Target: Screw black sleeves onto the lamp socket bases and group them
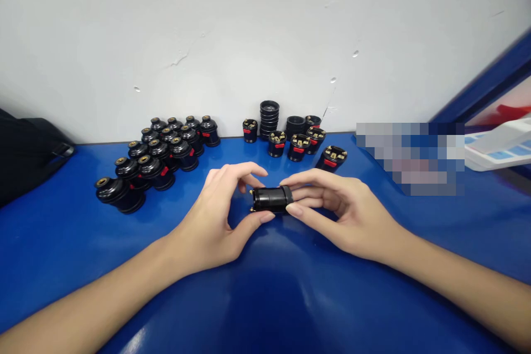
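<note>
A black lamp socket (269, 199) lies on its side between my two hands, with small brass terminals at its left end and a black ring (287, 194) round its right end. My right hand (344, 207) pinches the ring end between thumb and fingers. Around the left part curves my left hand (219, 210), its thumb along the near side and a fingertip close to the far side. The left index finger is raised off the socket. Whether the socket touches the table cannot be made out.
Finished-looking black sockets with domed caps (157, 171) stand in rows at left. Behind my hands are open sockets with red tabs (298, 148) and a stack of black rings (269, 120). A black cloth item (29, 155) lies far left; a white tray (498, 146) and a blurred patch are at right.
</note>
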Demonstrator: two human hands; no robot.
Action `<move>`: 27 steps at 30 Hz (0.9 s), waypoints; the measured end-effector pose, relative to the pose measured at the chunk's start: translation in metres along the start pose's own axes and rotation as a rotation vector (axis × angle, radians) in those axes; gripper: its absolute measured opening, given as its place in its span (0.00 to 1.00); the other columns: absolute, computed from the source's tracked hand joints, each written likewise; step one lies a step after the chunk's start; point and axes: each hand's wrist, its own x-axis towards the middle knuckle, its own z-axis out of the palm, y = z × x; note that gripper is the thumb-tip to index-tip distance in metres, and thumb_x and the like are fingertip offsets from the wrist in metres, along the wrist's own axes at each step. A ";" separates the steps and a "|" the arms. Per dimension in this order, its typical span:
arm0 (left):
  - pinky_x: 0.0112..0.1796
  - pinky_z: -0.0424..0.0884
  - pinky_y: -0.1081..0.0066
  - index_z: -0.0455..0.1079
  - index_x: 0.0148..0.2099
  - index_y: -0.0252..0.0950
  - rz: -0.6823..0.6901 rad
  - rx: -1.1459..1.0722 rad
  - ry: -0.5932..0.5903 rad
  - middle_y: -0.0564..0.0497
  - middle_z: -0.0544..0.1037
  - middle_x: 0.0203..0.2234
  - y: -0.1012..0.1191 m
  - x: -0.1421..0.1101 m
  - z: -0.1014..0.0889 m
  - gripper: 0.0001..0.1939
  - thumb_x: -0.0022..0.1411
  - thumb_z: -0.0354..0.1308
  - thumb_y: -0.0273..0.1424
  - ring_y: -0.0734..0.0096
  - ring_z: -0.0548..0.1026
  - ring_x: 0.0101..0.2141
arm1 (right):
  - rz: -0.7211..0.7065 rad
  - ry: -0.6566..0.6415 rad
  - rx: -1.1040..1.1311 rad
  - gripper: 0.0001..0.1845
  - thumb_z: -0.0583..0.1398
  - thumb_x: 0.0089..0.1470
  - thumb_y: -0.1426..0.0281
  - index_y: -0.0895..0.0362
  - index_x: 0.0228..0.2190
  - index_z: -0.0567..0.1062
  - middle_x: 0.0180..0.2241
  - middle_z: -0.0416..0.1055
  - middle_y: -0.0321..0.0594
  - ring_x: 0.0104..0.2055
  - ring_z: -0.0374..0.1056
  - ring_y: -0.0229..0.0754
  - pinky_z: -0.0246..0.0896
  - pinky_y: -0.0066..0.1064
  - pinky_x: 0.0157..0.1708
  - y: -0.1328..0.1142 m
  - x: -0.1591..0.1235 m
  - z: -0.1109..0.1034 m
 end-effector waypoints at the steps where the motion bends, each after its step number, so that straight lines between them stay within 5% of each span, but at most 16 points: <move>1: 0.50 0.68 0.58 0.61 0.64 0.48 0.048 0.018 0.019 0.49 0.78 0.49 -0.002 0.000 0.001 0.27 0.71 0.67 0.28 0.60 0.76 0.47 | 0.003 0.004 -0.003 0.14 0.72 0.63 0.64 0.54 0.48 0.80 0.43 0.87 0.43 0.42 0.88 0.48 0.87 0.37 0.49 0.000 0.000 0.000; 3: 0.52 0.68 0.58 0.61 0.65 0.48 0.095 0.059 0.028 0.49 0.77 0.51 -0.004 0.000 0.001 0.30 0.68 0.71 0.28 0.59 0.75 0.50 | 0.004 0.006 -0.009 0.15 0.72 0.63 0.64 0.54 0.48 0.80 0.43 0.87 0.43 0.42 0.88 0.49 0.87 0.38 0.49 -0.001 0.000 0.000; 6: 0.52 0.69 0.55 0.56 0.70 0.48 -0.029 0.066 -0.010 0.46 0.77 0.52 -0.003 0.002 0.001 0.36 0.69 0.72 0.42 0.56 0.75 0.50 | -0.004 -0.002 -0.006 0.15 0.72 0.63 0.64 0.54 0.49 0.80 0.43 0.87 0.43 0.42 0.88 0.49 0.87 0.39 0.49 -0.001 0.000 0.000; 11: 0.51 0.67 0.56 0.60 0.66 0.43 -0.176 0.054 -0.103 0.55 0.78 0.34 0.006 0.007 -0.002 0.16 0.83 0.47 0.40 0.63 0.76 0.39 | -0.022 -0.017 0.016 0.16 0.73 0.63 0.66 0.55 0.50 0.80 0.46 0.87 0.44 0.46 0.88 0.49 0.86 0.38 0.52 0.001 0.001 0.001; 14: 0.50 0.68 0.57 0.59 0.65 0.43 -0.142 0.017 -0.099 0.57 0.77 0.32 0.007 0.006 -0.002 0.16 0.81 0.52 0.37 0.65 0.75 0.37 | -0.019 -0.026 0.006 0.16 0.73 0.63 0.65 0.54 0.50 0.80 0.46 0.87 0.44 0.45 0.88 0.49 0.86 0.38 0.52 0.001 0.001 0.001; 18: 0.48 0.70 0.58 0.57 0.68 0.46 -0.094 -0.040 -0.031 0.51 0.77 0.42 0.002 0.000 0.001 0.26 0.75 0.64 0.35 0.62 0.76 0.42 | -0.013 -0.014 -0.004 0.15 0.72 0.64 0.65 0.55 0.50 0.80 0.44 0.87 0.43 0.42 0.88 0.47 0.86 0.37 0.50 0.001 0.001 0.001; 23: 0.50 0.71 0.59 0.59 0.66 0.48 0.098 -0.004 0.077 0.48 0.78 0.49 -0.005 -0.002 0.003 0.31 0.69 0.68 0.24 0.61 0.76 0.46 | 0.005 0.001 -0.014 0.15 0.72 0.64 0.64 0.54 0.49 0.80 0.43 0.87 0.43 0.41 0.88 0.49 0.87 0.39 0.49 0.001 0.000 0.000; 27: 0.52 0.70 0.57 0.56 0.69 0.48 0.029 0.005 -0.006 0.48 0.78 0.51 -0.002 0.002 0.001 0.36 0.68 0.72 0.36 0.58 0.76 0.49 | -0.020 -0.013 -0.005 0.15 0.72 0.64 0.65 0.54 0.49 0.80 0.43 0.87 0.42 0.43 0.88 0.48 0.87 0.38 0.51 0.000 0.001 0.002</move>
